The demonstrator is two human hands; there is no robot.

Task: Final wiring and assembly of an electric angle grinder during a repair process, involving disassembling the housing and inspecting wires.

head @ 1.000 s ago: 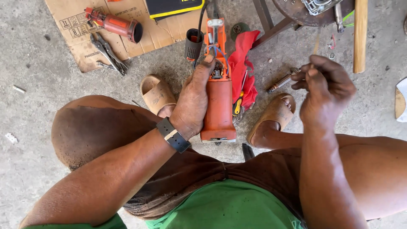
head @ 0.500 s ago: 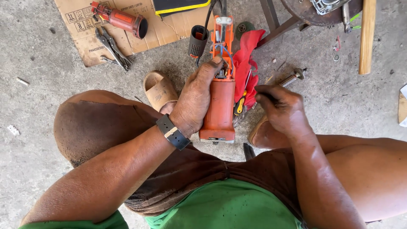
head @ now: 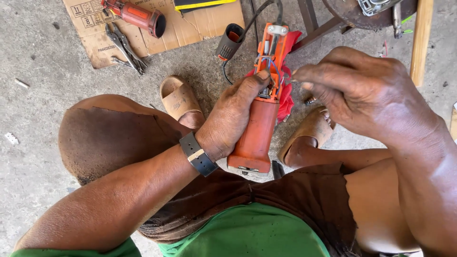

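The left hand (head: pixel 233 116) is clenched around the orange power tool body (head: pixel 257 131), held upright between the knees above the concrete floor (head: pixel 38 109). The right hand (head: pixel 362 93) hovers beside the exposed wiring (head: pixel 269 62), fingers pinched; whether they hold anything I cannot tell. The housing looks opened, its separate orange piece (head: pixel 138 14) lying on cardboard (head: pixel 190 28); reassembly seems outstanding.

Orange power tool (head: pixel 259 128), casing open at the far end w/ wires showing, stands near upright betw. the knees, base toward the body, above the concrete floor (head: pixel 38 95).
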